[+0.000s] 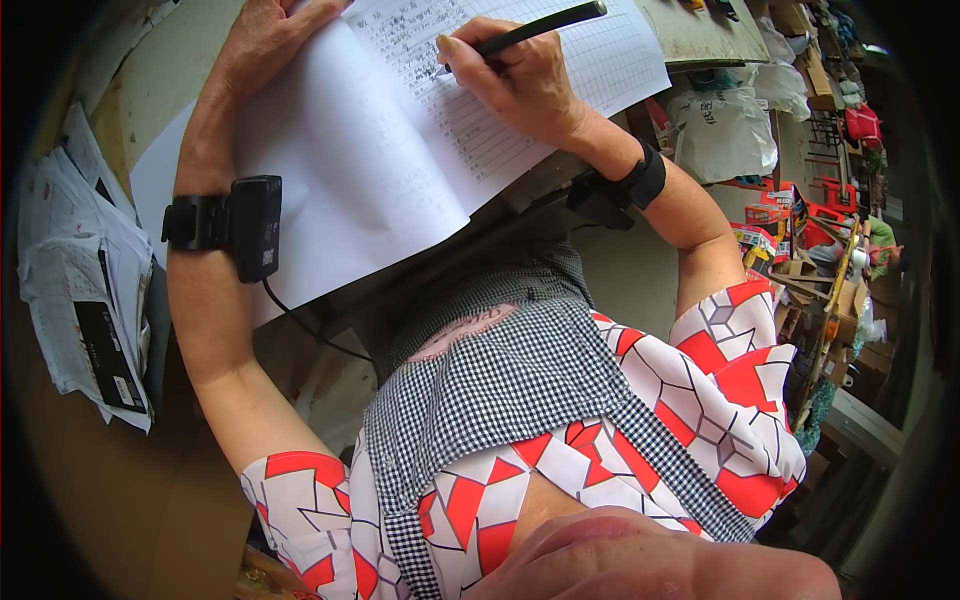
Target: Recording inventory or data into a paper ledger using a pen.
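My right hand [520, 85] is closed around a black pen [545, 25], its tip on the handwritten lines of a ruled sheet [590, 70]. A loosely curled white page [340, 190] covers the left part of the papers, with faint marks showing through. At the top edge, my left hand [265, 45] lies on this page, fingers apart; some fingertips are cut off by the frame. The papers rest on a table [170, 60] and overhang its near edge.
A stack of papers and envelopes [90, 270] stands at the left. White plastic bags [725, 130] hang at the right table edge. Farther right are colourful boxes [760, 240] and clutter. A cable [315, 330] runs from the black device [256, 228] on my left forearm.
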Available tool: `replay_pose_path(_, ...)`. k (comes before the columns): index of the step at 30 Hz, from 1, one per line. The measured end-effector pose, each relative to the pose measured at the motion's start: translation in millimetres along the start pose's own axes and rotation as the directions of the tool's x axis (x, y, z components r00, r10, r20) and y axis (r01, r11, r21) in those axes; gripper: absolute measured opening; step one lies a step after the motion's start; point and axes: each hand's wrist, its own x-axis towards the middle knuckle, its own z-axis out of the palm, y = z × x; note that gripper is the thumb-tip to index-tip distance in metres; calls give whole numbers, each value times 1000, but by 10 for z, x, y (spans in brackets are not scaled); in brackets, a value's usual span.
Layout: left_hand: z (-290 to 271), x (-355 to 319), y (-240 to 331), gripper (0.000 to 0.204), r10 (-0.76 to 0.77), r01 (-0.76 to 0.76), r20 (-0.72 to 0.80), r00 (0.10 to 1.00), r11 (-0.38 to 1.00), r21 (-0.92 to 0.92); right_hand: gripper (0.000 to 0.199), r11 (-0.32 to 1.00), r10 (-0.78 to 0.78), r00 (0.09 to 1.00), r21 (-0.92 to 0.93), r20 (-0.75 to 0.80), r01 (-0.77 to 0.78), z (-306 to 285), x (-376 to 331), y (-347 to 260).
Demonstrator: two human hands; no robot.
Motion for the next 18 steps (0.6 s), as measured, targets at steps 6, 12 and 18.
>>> replay_pose_path(6, -57, 94, -594, 30, 86, -86, 8, 996, 995, 50, 19, 1000, 26, 1000, 13, 6, -27, 3, 10, -28)
replay_pose_path(12, -20, 58, -368, 27, 46, -46, 1, 999, 998, 41, 19, 997, 58, 998, 44, 14, -58, -18, 27, -74)
replay_pose_path(18, -82, 6, -388, 27, -3, 3, -4, 1000, 1000, 6, 18, 998, 30, 1000, 52, 2, -30, 49, 67, -102)
